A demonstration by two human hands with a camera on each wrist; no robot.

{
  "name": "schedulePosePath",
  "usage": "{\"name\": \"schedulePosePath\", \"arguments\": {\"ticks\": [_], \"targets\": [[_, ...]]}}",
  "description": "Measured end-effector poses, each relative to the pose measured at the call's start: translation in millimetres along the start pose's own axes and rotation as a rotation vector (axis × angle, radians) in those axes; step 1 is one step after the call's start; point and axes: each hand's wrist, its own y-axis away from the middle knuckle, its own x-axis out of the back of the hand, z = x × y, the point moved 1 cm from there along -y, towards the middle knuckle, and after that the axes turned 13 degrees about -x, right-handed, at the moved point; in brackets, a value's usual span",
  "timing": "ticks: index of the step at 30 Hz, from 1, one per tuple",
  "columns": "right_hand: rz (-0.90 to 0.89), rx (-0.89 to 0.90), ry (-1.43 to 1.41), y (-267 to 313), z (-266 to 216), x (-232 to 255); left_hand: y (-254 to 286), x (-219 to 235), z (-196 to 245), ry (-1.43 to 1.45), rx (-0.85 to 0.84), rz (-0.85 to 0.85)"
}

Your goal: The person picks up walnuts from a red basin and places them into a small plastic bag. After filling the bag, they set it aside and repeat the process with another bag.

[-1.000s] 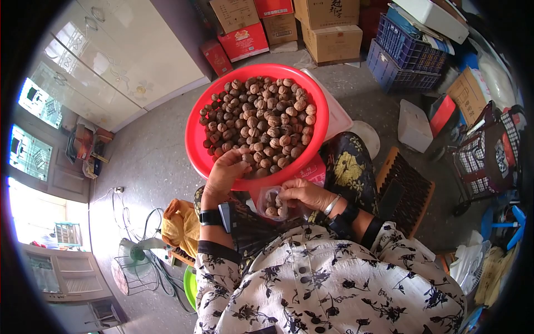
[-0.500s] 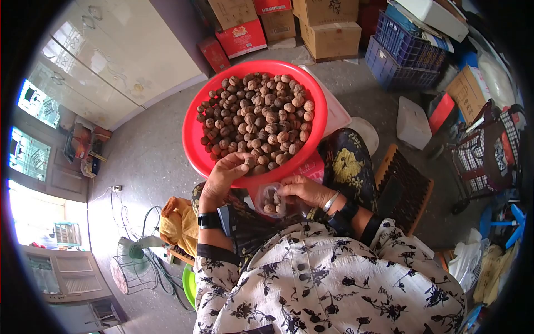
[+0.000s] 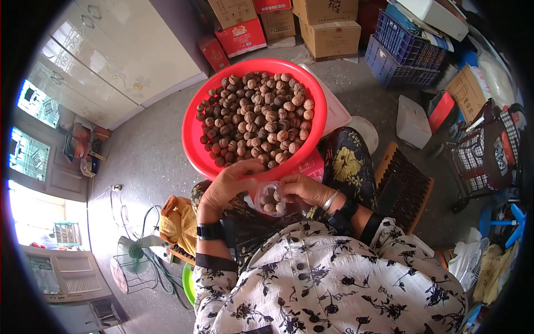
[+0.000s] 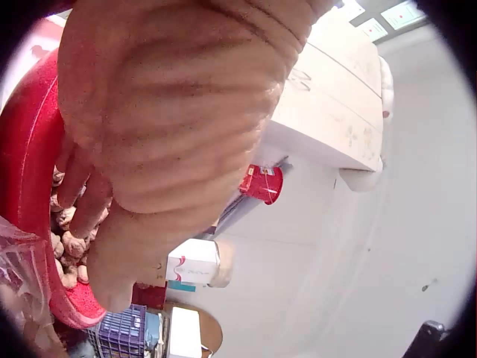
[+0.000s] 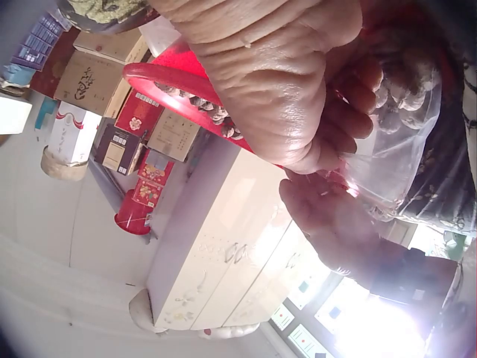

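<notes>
A red basin full of walnuts stands before the person. Below its near rim, a clear plastic bag holds several walnuts. The right hand pinches the bag's upper edge; in the right wrist view its curled fingers are at the bag. The left hand is between the basin's near rim and the bag, fingers extended, with no walnut visible in it. The left wrist view shows its palm large, fingers beside the basin. Its fingertips are partly hidden.
Cardboard boxes and red boxes stand beyond the basin. Blue crates and a checked cart are to the right. A fan and yellow cloth are at the left, below a white cabinet.
The left hand held a walnut at the basin's near edge; it has moved slightly right and toward the bag, and that walnut is out of sight. The right hand stays at the bag.
</notes>
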Motion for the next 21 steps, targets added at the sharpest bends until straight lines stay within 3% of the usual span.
{"name": "schedulePosePath", "arguments": {"ticks": [2, 3, 5, 8, 11, 14, 21], "targets": [[-0.006, -0.004, -0.014, 0, 0, 0, 0, 4, -15, 0.22, 0.027, 0.311], [-0.007, -0.003, -0.013, 1, 0, 0, -2, 5, -19, 0.219, 0.026, 0.311], [-0.015, 0.004, -0.02, 1, 0, -1, -7, 13, -29, -0.12, 0.118, 0.411], [-0.02, 0.004, -0.026, 2, 0, -1, -19, 15, -41, -0.251, 0.157, 0.452], [0.004, -0.003, 0.006, 4, -2, -2, -35, 16, -42, -0.406, 0.276, 0.373], [0.001, 0.015, 0.009, 4, -2, -2, -47, 23, -62, -0.583, 0.281, 0.257], [-0.004, -0.017, -0.043, 4, -2, -2, -61, 14, -65, -0.794, 0.308, 0.047]]}}
